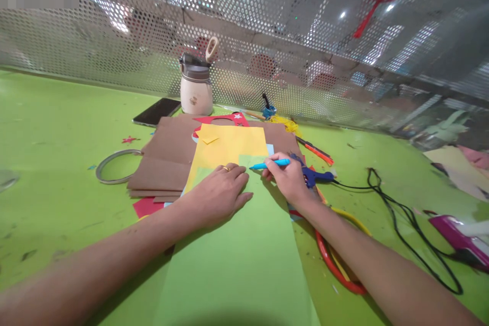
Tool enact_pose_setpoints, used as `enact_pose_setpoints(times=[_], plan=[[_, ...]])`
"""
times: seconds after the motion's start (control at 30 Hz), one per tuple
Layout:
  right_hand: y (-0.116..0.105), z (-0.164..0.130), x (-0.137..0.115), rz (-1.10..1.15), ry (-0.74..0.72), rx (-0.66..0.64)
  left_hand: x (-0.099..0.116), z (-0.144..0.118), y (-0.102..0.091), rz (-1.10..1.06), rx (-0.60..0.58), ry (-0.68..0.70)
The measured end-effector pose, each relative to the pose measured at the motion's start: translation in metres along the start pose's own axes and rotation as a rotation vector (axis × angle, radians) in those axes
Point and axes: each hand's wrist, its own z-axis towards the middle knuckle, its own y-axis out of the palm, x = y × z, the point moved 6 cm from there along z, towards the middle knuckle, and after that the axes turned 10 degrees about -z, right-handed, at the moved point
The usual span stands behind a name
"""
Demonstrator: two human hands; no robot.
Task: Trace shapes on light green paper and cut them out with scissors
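Observation:
My left hand (220,189), wearing a ring, lies flat on a long sheet of green paper (237,270), with its fingers stretched forward. In my right hand (287,178) is a blue pen (281,162), its tip pointing left at the green sheet, close to my left fingertips. Whether the tip touches the paper I cannot tell. Under the green sheet's far end lies yellow paper (235,137) with a small folded flap (210,140). Brown sheets (168,150) are stacked beneath. A blue glue gun (319,177) rests just beyond my right hand.
A white bottle (196,96) and a dark phone (157,112) stand and lie at the back, before a perforated metal screen (133,56). Left is a ring-shaped hoop (100,172). A black cord (397,219) and a red loop (336,270) lie right, near a magenta object (453,232).

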Motion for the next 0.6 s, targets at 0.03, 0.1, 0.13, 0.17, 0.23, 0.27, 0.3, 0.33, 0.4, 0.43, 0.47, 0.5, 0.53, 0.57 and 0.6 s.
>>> enact_pose_setpoints(times=[0.03, 0.1, 0.13, 0.17, 0.23, 0.27, 0.3, 0.33, 0.4, 0.43, 0.47, 0.5, 0.53, 0.57, 0.6], plan=[[-0.0001, -0.0001, -0.0001, -0.001, -0.001, -0.001, 0.0001, 0.0001, 0.0000, 0.000, 0.000, 0.000], [-0.0001, -0.0003, -0.0007, -0.002, -0.003, -0.002, 0.0003, 0.0001, -0.0002, -0.002, 0.000, 0.000], [-0.0002, -0.0004, -0.0012, -0.003, -0.004, -0.002, 0.0004, 0.0001, -0.0003, -0.002, 0.000, 0.001], [-0.0002, -0.0005, -0.0016, -0.003, -0.005, -0.001, 0.0005, 0.0001, -0.0004, -0.002, 0.001, 0.001], [-0.0002, -0.0007, -0.0026, -0.003, -0.007, 0.003, 0.0006, 0.0000, -0.0006, -0.002, 0.005, 0.002], [-0.0001, -0.0008, -0.0029, -0.002, -0.009, 0.004, 0.0006, 0.0000, -0.0006, -0.002, 0.007, 0.002], [0.0000, -0.0009, -0.0031, -0.001, -0.010, 0.005, 0.0007, -0.0001, -0.0006, -0.002, 0.009, 0.003], [0.0002, -0.0010, -0.0033, 0.001, -0.011, 0.005, 0.0006, -0.0002, -0.0005, -0.002, 0.011, 0.003], [0.0004, -0.0012, -0.0032, 0.007, -0.015, 0.005, 0.0006, -0.0003, -0.0005, -0.002, 0.015, 0.005], [0.0005, -0.0012, -0.0031, 0.009, -0.018, 0.005, 0.0006, -0.0003, -0.0005, -0.003, 0.017, 0.006], [0.0005, -0.0013, -0.0029, 0.013, -0.020, 0.004, 0.0006, -0.0003, -0.0006, -0.004, 0.018, 0.007], [0.0005, -0.0012, -0.0028, 0.016, -0.021, 0.003, 0.0006, -0.0003, -0.0007, -0.005, 0.019, 0.008], [0.0003, -0.0011, -0.0026, 0.020, -0.021, 0.003, 0.0006, -0.0002, -0.0007, -0.005, 0.019, 0.009], [0.0000, -0.0009, -0.0025, 0.024, -0.021, 0.005, 0.0006, -0.0002, -0.0008, -0.006, 0.018, 0.010], [-0.0005, -0.0007, -0.0024, 0.028, -0.020, 0.009, 0.0006, -0.0001, -0.0008, -0.005, 0.017, 0.010]])
